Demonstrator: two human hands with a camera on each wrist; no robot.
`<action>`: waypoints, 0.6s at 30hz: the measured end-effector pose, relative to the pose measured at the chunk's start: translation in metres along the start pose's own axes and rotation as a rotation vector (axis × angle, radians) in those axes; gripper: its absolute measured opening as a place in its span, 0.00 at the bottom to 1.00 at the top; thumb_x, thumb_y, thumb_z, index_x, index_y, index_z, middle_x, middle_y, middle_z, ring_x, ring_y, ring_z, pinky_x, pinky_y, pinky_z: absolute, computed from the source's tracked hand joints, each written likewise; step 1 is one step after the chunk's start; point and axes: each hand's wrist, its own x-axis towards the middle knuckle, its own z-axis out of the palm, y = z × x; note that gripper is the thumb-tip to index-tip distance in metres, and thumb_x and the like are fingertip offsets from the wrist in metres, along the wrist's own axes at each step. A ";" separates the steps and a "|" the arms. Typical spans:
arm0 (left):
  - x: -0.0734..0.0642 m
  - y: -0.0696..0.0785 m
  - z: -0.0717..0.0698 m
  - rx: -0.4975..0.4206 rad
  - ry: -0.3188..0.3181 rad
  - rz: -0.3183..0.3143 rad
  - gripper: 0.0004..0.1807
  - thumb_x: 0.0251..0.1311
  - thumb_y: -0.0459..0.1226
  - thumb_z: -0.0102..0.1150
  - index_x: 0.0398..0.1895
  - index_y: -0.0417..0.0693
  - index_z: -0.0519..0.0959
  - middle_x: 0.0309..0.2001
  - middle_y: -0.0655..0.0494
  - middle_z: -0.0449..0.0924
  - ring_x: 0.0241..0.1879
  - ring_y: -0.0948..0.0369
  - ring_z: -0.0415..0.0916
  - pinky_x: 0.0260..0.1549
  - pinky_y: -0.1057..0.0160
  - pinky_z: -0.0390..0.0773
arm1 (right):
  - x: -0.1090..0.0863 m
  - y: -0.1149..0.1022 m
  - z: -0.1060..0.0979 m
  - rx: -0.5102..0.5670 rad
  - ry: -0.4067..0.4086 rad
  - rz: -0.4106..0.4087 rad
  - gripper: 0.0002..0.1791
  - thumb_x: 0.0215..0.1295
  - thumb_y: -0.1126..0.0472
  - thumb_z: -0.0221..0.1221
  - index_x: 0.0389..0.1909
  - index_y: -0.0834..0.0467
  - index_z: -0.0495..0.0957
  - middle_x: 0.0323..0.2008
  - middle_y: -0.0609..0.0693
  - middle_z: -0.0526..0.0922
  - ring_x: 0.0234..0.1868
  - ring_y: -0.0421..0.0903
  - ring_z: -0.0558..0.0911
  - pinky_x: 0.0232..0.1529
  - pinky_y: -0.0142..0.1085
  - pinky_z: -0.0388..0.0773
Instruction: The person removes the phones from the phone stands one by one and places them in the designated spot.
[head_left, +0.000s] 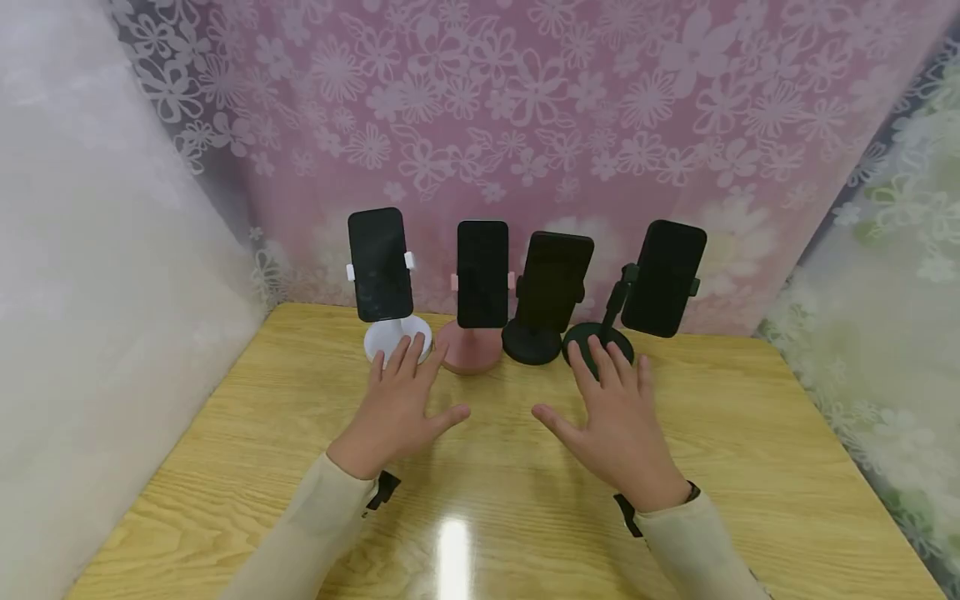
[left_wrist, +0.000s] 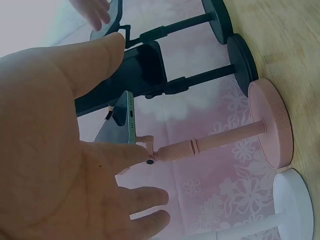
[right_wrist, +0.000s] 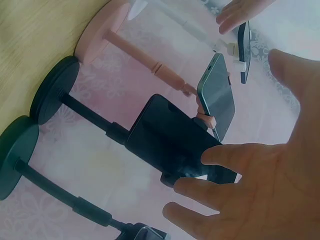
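Observation:
Four holders, or rather several phone stands, line the back of the table, each gripping a dark-screened phone. From the left come a white stand [head_left: 377,339], a pink stand [head_left: 474,357], a black stand [head_left: 531,345] and a dark green stand [head_left: 615,305]. Their phones are the leftmost phone [head_left: 380,265], second phone [head_left: 482,273], third phone [head_left: 555,282] and rightmost phone [head_left: 664,278]. My left hand [head_left: 396,410], fingers spread, is in front of the white and pink stands. Similarly spread, my right hand [head_left: 621,427] is nearest the dark green stand. Neither holds anything.
The wooden table [head_left: 495,500] reaches back to a pink floral cloth [head_left: 480,100]. Pale curtains hang on the left [head_left: 112,250] and right. The stand bases sit close together, and the phones rise above them at differing tilts.

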 end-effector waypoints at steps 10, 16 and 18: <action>-0.002 0.000 0.000 -0.009 0.017 0.012 0.51 0.67 0.65 0.57 0.84 0.50 0.52 0.83 0.41 0.41 0.82 0.43 0.37 0.76 0.34 0.39 | 0.000 -0.002 0.003 0.014 -0.044 -0.028 0.56 0.63 0.33 0.66 0.82 0.58 0.54 0.80 0.65 0.54 0.79 0.67 0.52 0.72 0.72 0.46; -0.001 -0.005 0.006 -0.062 0.146 0.091 0.42 0.70 0.58 0.61 0.79 0.46 0.63 0.78 0.41 0.60 0.78 0.44 0.54 0.75 0.39 0.53 | -0.003 -0.002 -0.001 0.031 -0.028 -0.034 0.54 0.64 0.34 0.66 0.81 0.59 0.55 0.79 0.65 0.54 0.79 0.68 0.52 0.72 0.71 0.46; -0.001 -0.010 0.006 -0.120 0.324 0.147 0.29 0.71 0.49 0.62 0.69 0.42 0.75 0.67 0.44 0.75 0.68 0.46 0.69 0.68 0.44 0.67 | -0.004 -0.003 -0.004 0.036 -0.038 -0.028 0.54 0.66 0.33 0.64 0.81 0.59 0.55 0.80 0.65 0.54 0.79 0.68 0.52 0.73 0.71 0.45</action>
